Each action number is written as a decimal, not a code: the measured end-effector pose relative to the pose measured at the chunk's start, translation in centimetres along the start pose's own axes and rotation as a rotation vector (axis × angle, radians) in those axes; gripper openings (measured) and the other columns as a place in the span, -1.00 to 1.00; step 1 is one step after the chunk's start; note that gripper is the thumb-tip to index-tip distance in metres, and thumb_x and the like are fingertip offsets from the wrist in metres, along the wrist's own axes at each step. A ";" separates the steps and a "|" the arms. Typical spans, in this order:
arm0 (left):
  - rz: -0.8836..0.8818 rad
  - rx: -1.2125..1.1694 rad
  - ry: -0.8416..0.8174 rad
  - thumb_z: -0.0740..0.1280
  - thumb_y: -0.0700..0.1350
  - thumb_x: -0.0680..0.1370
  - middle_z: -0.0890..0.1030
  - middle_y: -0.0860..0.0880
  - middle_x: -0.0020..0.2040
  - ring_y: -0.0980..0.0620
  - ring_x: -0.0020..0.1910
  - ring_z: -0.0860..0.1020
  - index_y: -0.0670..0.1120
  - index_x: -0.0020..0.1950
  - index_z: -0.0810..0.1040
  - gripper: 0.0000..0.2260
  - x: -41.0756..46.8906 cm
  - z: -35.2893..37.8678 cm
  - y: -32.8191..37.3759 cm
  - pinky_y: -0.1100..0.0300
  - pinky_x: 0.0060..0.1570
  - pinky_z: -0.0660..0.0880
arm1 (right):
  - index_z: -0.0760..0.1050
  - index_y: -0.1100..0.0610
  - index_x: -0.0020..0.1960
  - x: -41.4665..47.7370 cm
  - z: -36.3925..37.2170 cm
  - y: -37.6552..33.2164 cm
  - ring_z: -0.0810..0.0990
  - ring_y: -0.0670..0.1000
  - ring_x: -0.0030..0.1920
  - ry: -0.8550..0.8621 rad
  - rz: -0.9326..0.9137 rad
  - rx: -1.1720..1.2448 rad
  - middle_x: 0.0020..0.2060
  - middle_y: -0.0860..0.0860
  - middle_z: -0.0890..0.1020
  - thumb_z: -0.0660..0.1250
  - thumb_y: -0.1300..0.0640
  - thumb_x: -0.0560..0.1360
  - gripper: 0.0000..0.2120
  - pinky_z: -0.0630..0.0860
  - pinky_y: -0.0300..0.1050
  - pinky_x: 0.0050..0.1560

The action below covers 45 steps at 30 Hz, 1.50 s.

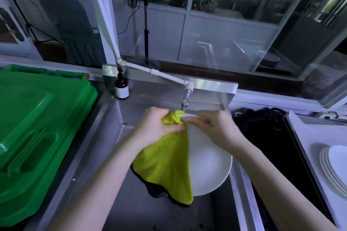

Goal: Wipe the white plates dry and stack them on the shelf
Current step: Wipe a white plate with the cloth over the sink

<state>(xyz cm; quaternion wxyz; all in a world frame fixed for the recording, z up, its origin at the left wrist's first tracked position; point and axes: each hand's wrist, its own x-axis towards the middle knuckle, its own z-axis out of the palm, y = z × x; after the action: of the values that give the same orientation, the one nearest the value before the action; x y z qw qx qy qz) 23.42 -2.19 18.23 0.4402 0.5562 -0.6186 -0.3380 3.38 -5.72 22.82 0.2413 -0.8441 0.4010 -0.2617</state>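
My left hand (157,127) has its grip bunched tight on the yellow-green cloth (165,165), and my right hand (214,129) has its grip pinched on the top rim of the white plate (210,167). I hold the plate tilted on edge between my two grips, over the steel sink (116,137), with the cloth pressed against its left face and hanging down below my left grip. The wiping looks to be in hand, not finished; I cannot tell from here whether the plate is dry.

Well off to the right of my right grip, a stack of white plates (332,167) lies on a white tray (308,137); whether those are already wiped or waiting, I cannot say. No shelf shows, so the stacking is still to come as far as I can judge.

Just beyond my grips the tap (185,102) hangs above the plate's rim, close enough to knock if I lift carelessly. Farther back to the left stands a dark pump bottle (121,88), and a green bin lid (41,127) lies well to the left of my left grip. A dark heap (262,129) lies between my right grip and the tray, on the way I would likely carry the plate.
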 end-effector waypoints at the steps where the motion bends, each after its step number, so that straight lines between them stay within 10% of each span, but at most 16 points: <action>1: 0.027 0.051 -0.056 0.56 0.03 0.33 0.69 0.03 -0.26 0.24 -0.30 0.51 -0.02 -0.13 0.70 -0.80 0.2 0.2 0.3 0.22 -0.25 0.43 | 0.20 -0.02 -0.44 0.0 0.3 -0.2 0.21 -0.11 -0.45 -0.022 -0.032 -0.005 -0.51 -0.09 0.19 0.40 0.03 0.55 -0.50 0.15 -0.21 -0.39; 11: -0.545 -0.690 0.830 0.50 0.11 0.38 0.65 0.02 -0.31 -0.03 -0.22 0.61 -0.07 -0.26 0.63 -0.74 -2.3 4.0 -1.4 0.01 -0.09 0.56 | 0.24 0.30 -0.32 -1.0 4.1 0.1 0.22 -0.03 -0.35 0.769 0.544 0.630 -0.40 0.05 0.26 0.31 -0.07 0.60 -0.46 0.14 -0.08 -0.31; 16: -0.475 -0.650 0.790 0.52 0.00 0.44 0.56 -0.11 -0.27 -0.02 -0.23 0.51 -0.17 -0.25 0.59 -0.74 -2.4 2.0 -2.2 0.06 -0.19 0.46 | 0.55 0.15 -0.12 -1.2 1.5 1.4 0.58 -0.06 -0.21 0.391 0.383 0.436 -0.22 -0.07 0.63 0.46 0.07 0.52 -0.83 0.49 -0.06 -0.15; 19: -0.294 -0.332 0.643 0.54 0.00 0.41 0.56 0.09 -0.41 0.14 -0.38 0.46 -0.06 -0.30 0.63 -0.81 -1.8 0.3 -1.3 0.23 -0.31 0.41 | 0.60 0.10 0.12 0.0 -1.3 1.2 0.68 -0.01 -0.03 0.177 0.243 0.319 -0.06 0.01 0.70 0.52 0.07 0.45 -0.72 0.59 -0.03 0.02; 23: -0.060 -0.002 0.293 0.59 0.00 0.33 0.57 0.03 -0.46 0.24 -0.47 0.37 0.00 -0.31 0.65 -0.84 -0.6 -0.7 0.6 0.30 -0.45 0.31 | 0.46 0.21 -0.28 1.2 -1.4 0.0 0.39 0.10 -0.33 -0.054 0.045 -0.052 -0.41 0.10 0.45 0.44 -0.08 0.48 -0.61 0.34 0.01 -0.26; 28: -0.055 -0.080 0.187 0.57 0.03 0.36 0.62 0.06 -0.41 0.21 -0.44 0.47 0.09 -0.25 0.69 -0.90 -0.7 -1.1 0.3 0.27 -0.39 0.39 | 0.27 0.27 -0.39 0.7 -0.2 -0.2 0.23 -0.02 -0.37 0.046 0.018 0.087 -0.44 0.05 0.26 0.42 -0.02 0.52 -0.47 0.16 -0.05 -0.33; 35: -0.536 -0.639 0.817 0.52 0.05 0.42 0.61 -0.01 -0.34 -0.01 -0.27 0.56 -0.11 -0.30 0.61 -0.74 -2.0 2.1 -1.9 0.05 -0.17 0.51 | 0.38 0.48 -0.17 -0.7 3.8 0.2 0.39 -0.04 -0.33 0.601 0.592 0.774 -0.36 0.07 0.42 0.43 -0.11 0.51 -0.40 0.32 -0.13 -0.30; 41: -0.414 -0.521 0.679 0.51 0.11 0.35 0.54 -0.13 -0.30 -0.01 -0.27 0.47 -0.21 -0.27 0.57 -0.62 -2.6 0.6 -2.5 0.06 -0.22 0.42 | 0.61 0.24 -0.09 -0.4 0.6 0.6 0.59 -0.06 -0.29 0.309 0.339 0.474 -0.29 -0.05 0.65 0.43 0.02 0.53 -0.74 0.48 -0.13 -0.26; 45: -0.165 -0.137 0.380 0.58 0.02 0.36 0.51 0.14 -0.50 0.23 -0.50 0.38 0.08 -0.35 0.62 -0.82 -1.7 -0.3 -0.5 0.28 -0.45 0.32 | 0.62 0.12 -0.14 1.4 -1.2 -0.3 0.50 0.02 -0.31 -0.040 0.138 0.065 -0.31 0.13 0.61 0.45 -0.09 0.48 -0.74 0.40 -0.11 -0.24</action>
<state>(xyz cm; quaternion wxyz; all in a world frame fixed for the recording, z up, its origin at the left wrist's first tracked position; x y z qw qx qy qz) 23.92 -0.54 17.62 0.5565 0.6274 -0.4526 -0.3031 3.55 -6.94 24.20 0.2940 -0.8112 0.4445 -0.2406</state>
